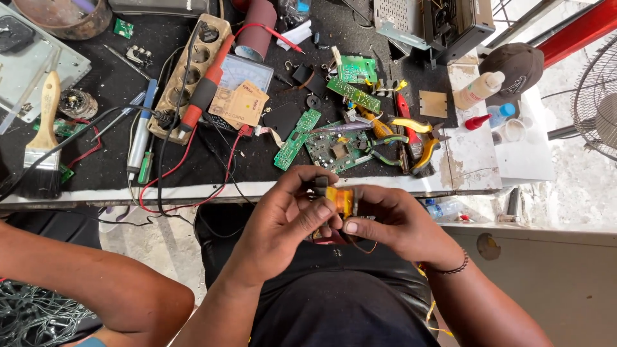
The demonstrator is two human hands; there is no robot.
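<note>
Both hands meet in the middle of the frame, low down. Left hand (289,212) and right hand (385,222) pinch a small yellow part (339,200) with thin wires, fingers closed tight on it. It is off the workbench (469,160). Green circuit boards (334,151) wait above, untouched.

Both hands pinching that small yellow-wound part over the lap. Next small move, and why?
Probably bring it up over the bench before working it further. The left hand and right hand pinch the yellow-wound part above the lap, thin wire dangling below; anything that slips would fall off the bench.
</note>
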